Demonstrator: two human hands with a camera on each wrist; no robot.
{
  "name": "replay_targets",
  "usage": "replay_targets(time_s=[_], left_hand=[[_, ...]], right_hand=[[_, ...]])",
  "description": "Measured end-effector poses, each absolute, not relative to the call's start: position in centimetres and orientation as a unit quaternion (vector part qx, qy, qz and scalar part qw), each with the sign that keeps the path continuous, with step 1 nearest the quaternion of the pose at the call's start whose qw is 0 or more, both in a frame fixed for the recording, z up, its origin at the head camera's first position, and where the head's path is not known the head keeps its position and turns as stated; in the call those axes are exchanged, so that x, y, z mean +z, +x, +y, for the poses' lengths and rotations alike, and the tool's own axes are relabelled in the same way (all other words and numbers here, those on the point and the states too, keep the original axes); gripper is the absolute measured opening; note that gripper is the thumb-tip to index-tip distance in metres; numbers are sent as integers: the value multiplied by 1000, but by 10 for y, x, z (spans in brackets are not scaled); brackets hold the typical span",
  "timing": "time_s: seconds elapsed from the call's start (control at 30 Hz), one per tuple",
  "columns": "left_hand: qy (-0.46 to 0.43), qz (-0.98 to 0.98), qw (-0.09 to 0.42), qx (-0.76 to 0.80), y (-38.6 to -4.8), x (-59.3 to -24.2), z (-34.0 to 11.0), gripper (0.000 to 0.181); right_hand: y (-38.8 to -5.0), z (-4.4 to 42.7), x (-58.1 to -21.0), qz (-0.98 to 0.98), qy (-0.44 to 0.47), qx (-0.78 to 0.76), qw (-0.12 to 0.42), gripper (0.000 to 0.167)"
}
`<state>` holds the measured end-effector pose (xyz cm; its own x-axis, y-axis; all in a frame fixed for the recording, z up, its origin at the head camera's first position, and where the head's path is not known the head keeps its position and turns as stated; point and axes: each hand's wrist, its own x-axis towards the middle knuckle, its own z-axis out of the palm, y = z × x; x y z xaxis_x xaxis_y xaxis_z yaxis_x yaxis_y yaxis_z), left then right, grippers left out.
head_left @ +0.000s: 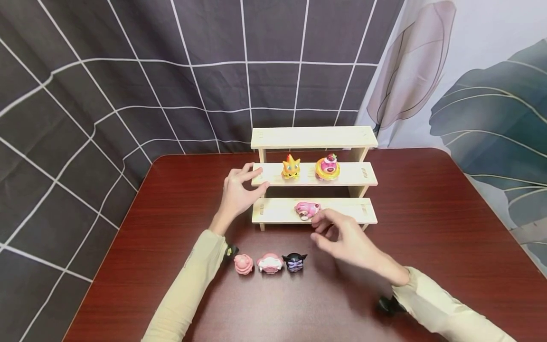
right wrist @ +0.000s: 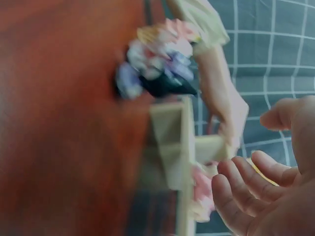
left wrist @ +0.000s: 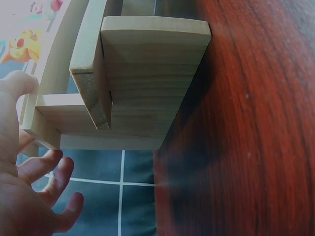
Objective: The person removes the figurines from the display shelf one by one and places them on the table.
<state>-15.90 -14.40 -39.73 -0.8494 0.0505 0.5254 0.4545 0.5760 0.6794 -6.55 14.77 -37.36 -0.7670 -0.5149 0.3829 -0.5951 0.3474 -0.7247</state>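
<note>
My left hand [head_left: 239, 191] grips the left end of the middle tier of a pale wooden three-tier display shelf [head_left: 314, 137], thumb at the front edge. Just in front of the bottom tier hovers my right hand [head_left: 348, 240], its fingers loosely bent and holding nothing. Close to those fingertips, a pink figurine [head_left: 306, 209] lies on the bottom tier. On the middle tier sit a yellow-orange spiky figurine [head_left: 291, 168] and a pink figurine in a yellow ring [head_left: 327, 168]. The right wrist view is partly blurred.
Three figurines stand in a row on the dark red table [head_left: 171, 204] before the shelf: a pink swirled one [head_left: 243, 264], a pink-and-white one [head_left: 270, 262] and a black one with a purple bow [head_left: 295, 261]. A gridded dark curtain [head_left: 213, 85] hangs behind.
</note>
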Motion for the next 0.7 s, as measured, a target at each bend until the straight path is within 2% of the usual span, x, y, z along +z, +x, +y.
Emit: replay_targets(time_s=[0.27,0.5,0.7], left_hand=[[-146,-855,233,-440,-158,-396,-143,43],[-149,-852,237,-443,-158,-397,-143,43],[-147,-851,231,-447,-158,-396,-143,43]], right_hand=[[-91,159,-345,-835,299,443,134,25],[-114,165,-330,-836,258,431,220,31],[-130,169,-329,-845,235,415,243,40]])
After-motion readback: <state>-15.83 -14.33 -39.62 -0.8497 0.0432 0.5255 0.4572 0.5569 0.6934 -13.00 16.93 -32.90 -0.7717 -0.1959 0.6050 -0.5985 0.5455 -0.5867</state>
